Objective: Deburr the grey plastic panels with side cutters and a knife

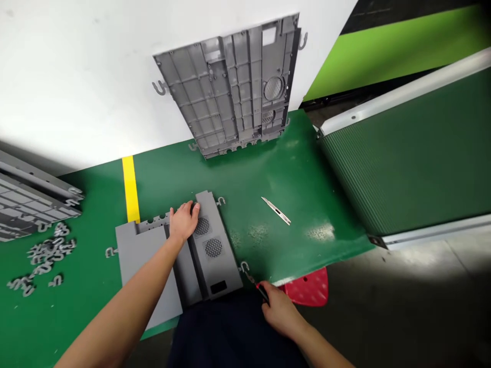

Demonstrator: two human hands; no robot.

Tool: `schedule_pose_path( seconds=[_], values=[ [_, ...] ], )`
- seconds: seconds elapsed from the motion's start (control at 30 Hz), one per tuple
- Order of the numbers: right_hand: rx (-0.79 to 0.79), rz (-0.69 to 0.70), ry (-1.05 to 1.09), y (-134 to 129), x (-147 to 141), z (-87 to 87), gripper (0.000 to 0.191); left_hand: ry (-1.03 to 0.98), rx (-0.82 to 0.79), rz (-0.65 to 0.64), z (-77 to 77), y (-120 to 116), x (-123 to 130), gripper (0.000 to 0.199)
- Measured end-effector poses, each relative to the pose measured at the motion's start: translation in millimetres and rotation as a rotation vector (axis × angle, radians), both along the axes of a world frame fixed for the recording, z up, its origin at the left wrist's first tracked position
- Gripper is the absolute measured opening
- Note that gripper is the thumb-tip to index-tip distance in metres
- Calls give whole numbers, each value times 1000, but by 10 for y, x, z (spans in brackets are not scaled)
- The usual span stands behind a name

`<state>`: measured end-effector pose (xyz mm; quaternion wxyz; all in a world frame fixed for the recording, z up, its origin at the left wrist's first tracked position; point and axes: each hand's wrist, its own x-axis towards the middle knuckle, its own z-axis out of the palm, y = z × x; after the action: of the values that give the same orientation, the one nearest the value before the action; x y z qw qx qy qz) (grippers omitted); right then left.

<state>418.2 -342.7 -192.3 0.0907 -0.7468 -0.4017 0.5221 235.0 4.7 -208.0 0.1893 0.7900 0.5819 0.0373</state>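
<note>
Bright, sharp picture; glare on the green mat [268, 174]; edges bow outward.

Under our left hand [184, 221], we feel out a grey panel [220, 271] of matt moulded plastic, faintly rough. Our right hand [282, 309] grips a small tool [263, 292] with a glossy red-and-black plastic handle. Ahead of our hands, the green counter [291, 168] looks smooth and glossy, and a steel blade [276, 210] gleams on it. Right of them runs a finely ribbed green rubber belt [406, 153]; just below them, dark matt cloth [230, 332].
</note>
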Motion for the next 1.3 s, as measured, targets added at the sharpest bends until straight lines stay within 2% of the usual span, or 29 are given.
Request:
schedule_pose_path(
  seconds=[0.2, 0.33, 0.57, 0.77, 1.1, 1.3],
  values=[
    [17, -127, -38, -74, -420, -155, 59, 11, -11, -49, -65, -31, -81, 62],
    [76, -192, -77, -103, -582, -249, 54, -3, -41, -68, -79, -46, -133, 60],
    [172, -190, -122, -52, -561, -396, 47, 16, -25, -69, -55, 20, -163, 60],
    [185, -164, -166, 39, -549, -440, 42, 77, -69, -42, -35, 76, -184, 59],
    [51, -128, -301, 174, -592, -413, 20, 119, -73, -20, -61, 98, -114, 64],
    [-64, -149, -319, 201, -604, -434, 17, 129, -63, -32, -67, 105, -128, 65]
  ],
)
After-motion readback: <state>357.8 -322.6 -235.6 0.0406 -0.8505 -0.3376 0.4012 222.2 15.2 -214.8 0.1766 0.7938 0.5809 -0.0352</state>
